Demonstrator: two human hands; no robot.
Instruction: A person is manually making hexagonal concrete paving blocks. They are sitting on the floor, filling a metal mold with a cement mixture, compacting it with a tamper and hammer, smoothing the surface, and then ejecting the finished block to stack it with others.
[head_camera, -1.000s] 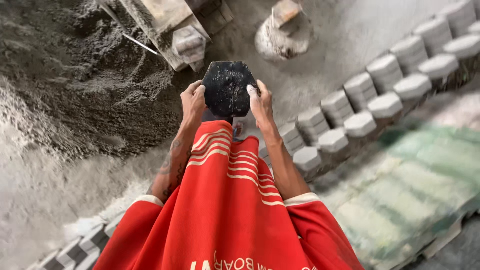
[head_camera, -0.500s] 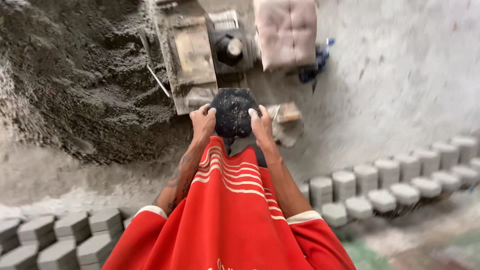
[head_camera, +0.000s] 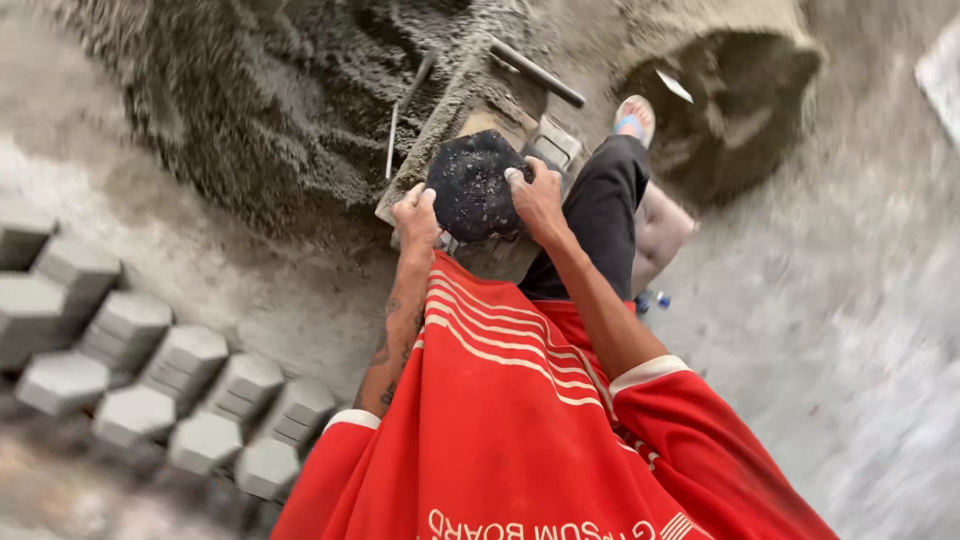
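Observation:
I hold a black, grit-covered hexagonal mould (head_camera: 472, 186) in front of me with both hands. My left hand (head_camera: 417, 217) grips its left edge and my right hand (head_camera: 538, 195) grips its right edge. The mould is over a dusty metal press stand (head_camera: 470, 115) that has a dark bar handle (head_camera: 536, 72). My red striped shirt (head_camera: 500, 400) fills the lower middle, and my black trouser leg (head_camera: 600, 205) with a sandal (head_camera: 634, 118) reaches forward on the right.
A large heap of dark wet sand-cement mix (head_camera: 270, 110) lies at the upper left. An open sack of dark mix (head_camera: 745, 90) stands at the upper right. Rows of grey hexagonal paving blocks (head_camera: 160, 370) sit on the floor at the left.
The view has swung: the press stand now sits right under the mould, the block rows have shifted to the left, and a sack has come into view at the upper right. Both hands keep their grip.

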